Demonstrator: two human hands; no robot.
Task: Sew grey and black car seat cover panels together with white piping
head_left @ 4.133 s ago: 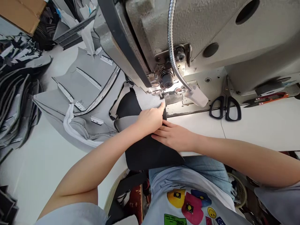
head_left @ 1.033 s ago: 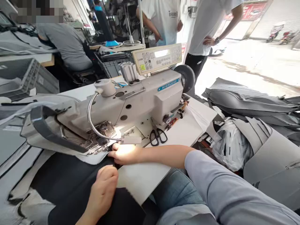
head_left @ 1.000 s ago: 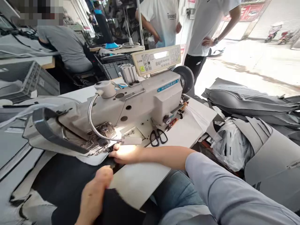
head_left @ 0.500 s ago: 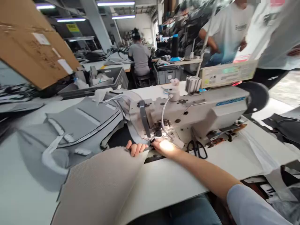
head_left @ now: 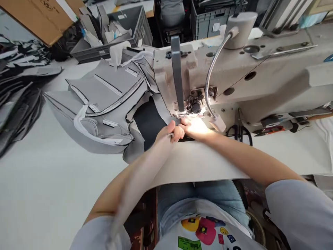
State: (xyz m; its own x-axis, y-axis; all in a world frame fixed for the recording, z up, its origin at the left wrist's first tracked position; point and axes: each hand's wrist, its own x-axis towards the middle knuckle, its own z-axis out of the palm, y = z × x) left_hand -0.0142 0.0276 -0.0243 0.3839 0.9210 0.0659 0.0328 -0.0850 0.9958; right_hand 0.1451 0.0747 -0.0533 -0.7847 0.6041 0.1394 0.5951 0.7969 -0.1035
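My left hand [head_left: 170, 132] and my right hand [head_left: 195, 126] meet just in front of the presser foot [head_left: 182, 114] of an industrial sewing machine [head_left: 229, 73]. Both rest at the edge of a beige mesh fabric panel [head_left: 197, 159], which lies folded toward me across the table. My left fingers curl around that edge, and my right hand lies on it under a bright work light. A black fabric layer [head_left: 149, 123] shows behind my left hand. Beyond it spreads a grey stitched seat cover [head_left: 101, 104]. The stitching under the foot is hidden.
Black-handled scissors [head_left: 239, 133] lie right of the machine. A cardboard box [head_left: 44, 17], a grey plastic crate of scraps [head_left: 111, 34] and a pile of dark cut pieces [head_left: 20, 90] sit to the far left. The white table [head_left: 52, 180] spreads left and in front.
The beige panel has dropped from a raised sheet at lower left to a flat fold across the table. My view has tilted down onto the machine, and my left hand has come closer to my right.
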